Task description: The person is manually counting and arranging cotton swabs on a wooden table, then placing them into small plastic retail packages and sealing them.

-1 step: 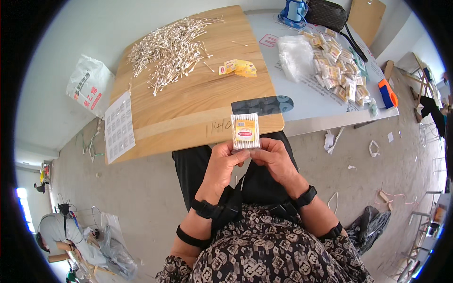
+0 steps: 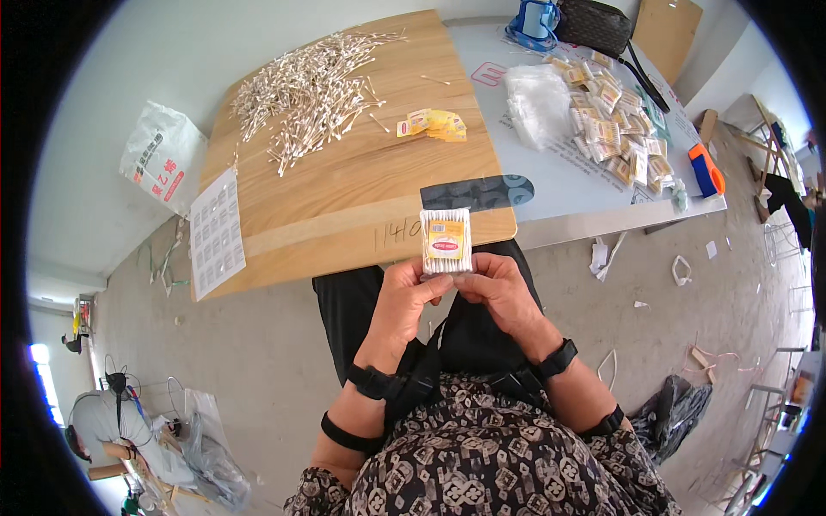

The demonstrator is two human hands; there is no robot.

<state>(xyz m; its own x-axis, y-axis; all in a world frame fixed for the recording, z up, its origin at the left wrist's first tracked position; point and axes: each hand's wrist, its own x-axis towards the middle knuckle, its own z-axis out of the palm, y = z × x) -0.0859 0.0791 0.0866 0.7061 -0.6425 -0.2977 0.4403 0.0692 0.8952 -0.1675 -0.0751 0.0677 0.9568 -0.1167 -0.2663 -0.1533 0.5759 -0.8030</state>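
Just off the table's front edge I hold up a small clear packet of cotton swabs (image 2: 446, 241), with a yellow label showing through it. My left hand (image 2: 408, 294) pinches its lower left end, thumb pressed along the bottom. On the lower right end, my right hand (image 2: 502, 288) is closed in the same way. The swabs stand side by side, upright in the packet. A big heap of loose cotton swabs (image 2: 301, 90) lies on the wooden table (image 2: 344, 211). Nearer the middle is a small spread of yellow label cards (image 2: 446, 125).
On the grey table (image 2: 551, 193) at the right are clear plastic bags (image 2: 538, 105), a pile of filled swab packets (image 2: 615, 129) and a blue-orange tape dispenser (image 2: 706, 170). Behind them sit a dark pouch (image 2: 595, 26) and a blue jug (image 2: 536, 21). A printed sheet (image 2: 218, 234) overhangs the left edge.
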